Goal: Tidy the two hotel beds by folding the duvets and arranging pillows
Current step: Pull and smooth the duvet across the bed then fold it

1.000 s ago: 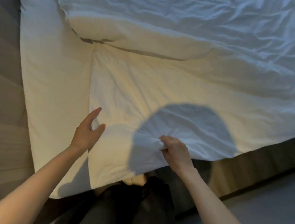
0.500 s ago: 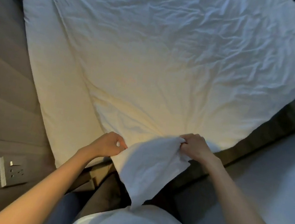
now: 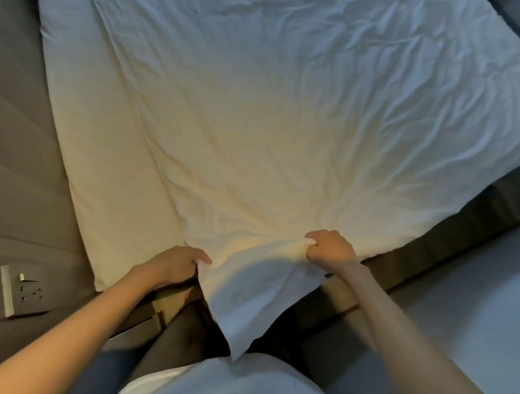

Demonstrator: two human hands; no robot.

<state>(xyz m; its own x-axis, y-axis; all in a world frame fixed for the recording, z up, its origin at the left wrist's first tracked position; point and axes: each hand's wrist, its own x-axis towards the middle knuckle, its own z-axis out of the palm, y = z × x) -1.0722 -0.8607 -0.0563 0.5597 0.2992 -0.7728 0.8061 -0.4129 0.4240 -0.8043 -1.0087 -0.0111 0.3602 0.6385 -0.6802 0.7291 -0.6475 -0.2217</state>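
Note:
A white, wrinkled duvet (image 3: 278, 117) lies spread flat over most of the bed. Along its left side a strip of white mattress sheet (image 3: 80, 129) shows. The duvet's near corner (image 3: 249, 297) hangs down off the bed towards my body. My left hand (image 3: 175, 265) grips the left edge of that corner. Higher up and to the right, my right hand (image 3: 331, 248) is a fist bunched round the corner's right edge. No pillow is in view.
A padded grey headboard wall (image 3: 7, 139) runs along the left, with a wall socket and switch plate (image 3: 24, 292) low on it. The dark bed frame (image 3: 443, 239) edges the right side. Pale floor (image 3: 486, 290) lies at the right.
One second ago the duvet lay folded back with a thick fold at the top; now it is spread flat. Both hands have taken hold of its near corner and drawn it towards me.

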